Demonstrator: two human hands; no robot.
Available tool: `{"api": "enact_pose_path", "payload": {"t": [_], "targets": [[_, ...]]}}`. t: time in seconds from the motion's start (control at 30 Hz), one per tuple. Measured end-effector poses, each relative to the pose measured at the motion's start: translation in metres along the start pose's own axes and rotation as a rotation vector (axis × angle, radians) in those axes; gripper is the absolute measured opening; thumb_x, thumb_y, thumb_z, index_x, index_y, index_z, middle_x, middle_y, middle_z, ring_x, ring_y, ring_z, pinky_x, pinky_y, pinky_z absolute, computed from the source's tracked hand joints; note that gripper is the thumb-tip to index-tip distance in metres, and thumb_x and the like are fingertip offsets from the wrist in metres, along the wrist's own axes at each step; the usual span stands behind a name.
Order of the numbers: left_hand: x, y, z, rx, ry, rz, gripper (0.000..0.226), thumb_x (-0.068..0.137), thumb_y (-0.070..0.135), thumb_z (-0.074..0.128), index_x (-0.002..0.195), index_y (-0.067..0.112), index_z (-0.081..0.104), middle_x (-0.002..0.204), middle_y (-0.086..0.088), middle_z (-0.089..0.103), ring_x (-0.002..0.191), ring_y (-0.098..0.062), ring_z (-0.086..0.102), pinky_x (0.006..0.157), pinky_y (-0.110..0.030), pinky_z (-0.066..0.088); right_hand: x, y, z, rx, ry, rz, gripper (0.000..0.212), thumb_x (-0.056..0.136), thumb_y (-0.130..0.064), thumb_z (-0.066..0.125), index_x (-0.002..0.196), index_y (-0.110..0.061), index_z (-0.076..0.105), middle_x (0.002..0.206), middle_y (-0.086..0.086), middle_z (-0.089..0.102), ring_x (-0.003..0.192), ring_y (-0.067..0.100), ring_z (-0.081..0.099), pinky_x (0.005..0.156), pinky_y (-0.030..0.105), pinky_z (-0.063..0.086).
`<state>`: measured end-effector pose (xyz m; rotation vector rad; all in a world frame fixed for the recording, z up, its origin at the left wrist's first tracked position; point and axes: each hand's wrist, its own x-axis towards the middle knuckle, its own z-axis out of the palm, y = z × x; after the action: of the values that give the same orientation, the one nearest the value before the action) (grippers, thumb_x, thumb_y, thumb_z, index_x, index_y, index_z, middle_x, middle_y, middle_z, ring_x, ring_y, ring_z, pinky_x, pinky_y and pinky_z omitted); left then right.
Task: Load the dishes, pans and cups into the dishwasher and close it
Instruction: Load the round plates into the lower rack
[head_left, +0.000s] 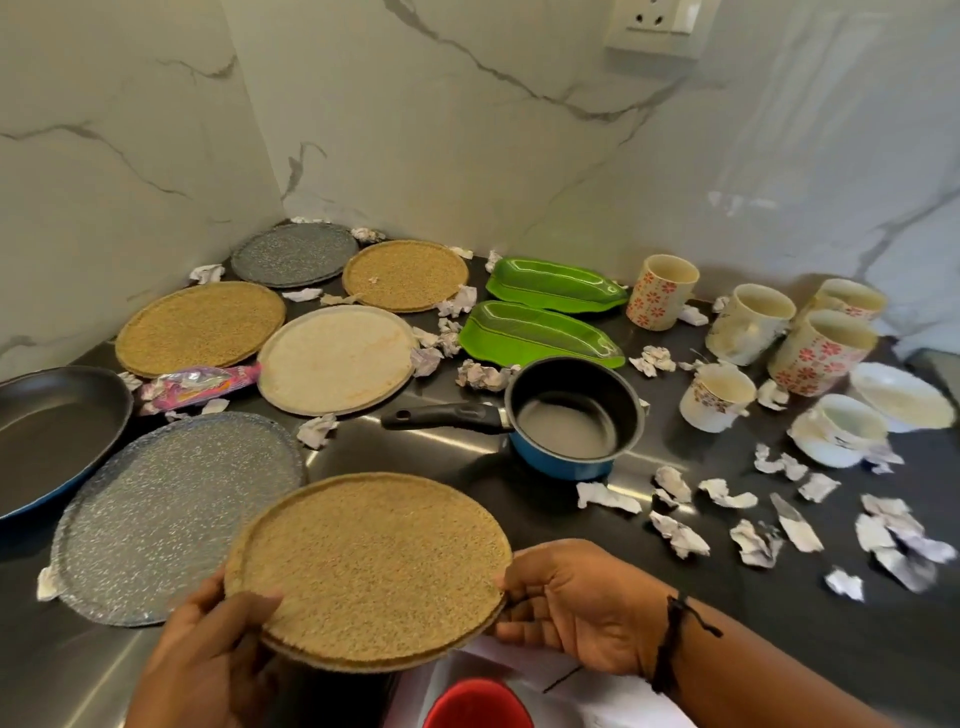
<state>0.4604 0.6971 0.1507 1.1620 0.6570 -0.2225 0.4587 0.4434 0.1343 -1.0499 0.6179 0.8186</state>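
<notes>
Both hands hold a round speckled tan plate (371, 569) just above the counter's near edge; a second tan rim shows beneath it. My left hand (208, 660) grips its left rim, thumb on top. My right hand (582, 605) pinches its right rim. More plates lie on the dark counter: a grey speckled one (171, 512), a cream one (337, 358), two tan ones (200, 327) (405, 274) and a far grey one (293, 253). A blue saucepan (566, 421) stands in the middle, and a dark frying pan (49, 436) at the left. Several cups (660, 291) and white bowls (904, 395) stand at the right.
Two green leaf-shaped trays (550, 283) (535, 332) lie behind the saucepan. Crumpled paper scraps (675, 532) are scattered over the counter, mostly at the right. A pink wrapper (200, 382) lies by the frying pan. A red round object (478, 704) shows at the bottom edge. Marble walls close the corner.
</notes>
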Motion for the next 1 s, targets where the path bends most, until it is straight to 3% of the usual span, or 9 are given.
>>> {"api": "enact_pose_path", "payload": {"t": [0.07,0.13,0.3,0.5,0.63,0.8,0.9,1.0], "targets": [[-0.010,-0.005,0.001,0.007,-0.034,-0.054,0.033,0.077,-0.013,0.051,0.099,0.011,0.056,0.077,-0.015,0.062,0.044,-0.023,0.062,0.042,-0.033,0.054,-0.014,0.007,-0.008,-0.008,0.014,-0.025,0.020,0.091,0.000,0.052,0.106,0.006,0.063,0.088,0.019,0.070,0.071,0.023,0.069,0.063,0.026,0.057],[-0.021,-0.012,0.007,0.044,-0.097,-0.075,0.035,0.078,-0.014,0.048,0.092,0.017,0.056,0.065,-0.015,0.066,0.038,-0.022,0.062,0.039,-0.035,0.052,-0.028,0.015,-0.019,-0.008,0.030,-0.059,0.025,0.090,0.000,0.054,0.113,0.008,0.061,0.092,0.019,0.070,0.072,0.022,0.069,0.064,0.026,0.057],[-0.058,-0.031,0.036,0.027,-0.156,-0.021,0.040,0.086,-0.013,0.046,0.100,0.023,0.055,0.066,-0.009,0.069,0.040,-0.017,0.063,0.039,-0.033,0.050,-0.064,0.039,-0.047,0.015,0.088,-0.144,0.030,0.090,0.002,0.053,0.119,0.008,0.058,0.089,0.018,0.071,0.070,0.021,0.070,0.064,0.028,0.057],[-0.102,-0.075,0.084,0.047,-0.295,0.000,0.038,0.085,-0.013,0.048,0.101,0.021,0.055,0.091,-0.012,0.062,0.044,-0.017,0.064,0.037,-0.027,0.052,-0.126,0.083,-0.100,0.112,0.218,-0.300,0.028,0.090,0.004,0.051,0.117,0.009,0.057,0.086,0.019,0.069,0.067,0.022,0.067,0.063,0.029,0.059],[-0.143,-0.125,0.120,0.160,-0.387,-0.030,0.052,0.085,-0.016,0.048,0.127,0.014,0.046,0.106,-0.018,0.060,0.070,-0.029,0.060,0.041,-0.030,0.053,-0.183,0.134,-0.150,0.173,0.347,-0.388,0.023,0.092,0.004,0.049,0.113,0.005,0.059,0.086,0.021,0.070,0.068,0.024,0.067,0.062,0.030,0.060],[-0.210,-0.207,0.169,0.308,-0.568,-0.126,0.054,0.081,-0.019,0.052,0.120,0.019,0.049,0.111,-0.018,0.062,0.084,-0.037,0.062,0.043,-0.032,0.055,-0.266,0.220,-0.223,0.290,0.530,-0.469,0.024,0.092,0.005,0.049,0.113,0.000,0.057,0.092,0.025,0.071,0.072,0.029,0.067,0.071,0.040,0.060],[-0.252,-0.259,0.199,0.403,-0.671,-0.159,0.052,0.078,-0.022,0.054,0.113,0.017,0.051,0.101,-0.015,0.066,0.086,-0.035,0.064,0.046,-0.033,0.057,-0.313,0.277,-0.262,0.422,0.629,-0.482,0.024,0.092,0.006,0.048,0.111,-0.003,0.058,0.085,0.021,0.072,0.064,0.026,0.068,0.059,0.035,0.059],[-0.293,-0.308,0.230,0.508,-0.785,-0.232,0.050,0.077,-0.024,0.055,0.110,0.012,0.051,0.087,-0.015,0.068,0.076,-0.032,0.063,0.047,-0.033,0.056,-0.352,0.336,-0.295,0.553,0.765,-0.456,0.026,0.090,0.004,0.053,0.113,-0.007,0.058,0.080,0.020,0.071,0.059,0.028,0.066,0.061,0.037,0.060]]}}
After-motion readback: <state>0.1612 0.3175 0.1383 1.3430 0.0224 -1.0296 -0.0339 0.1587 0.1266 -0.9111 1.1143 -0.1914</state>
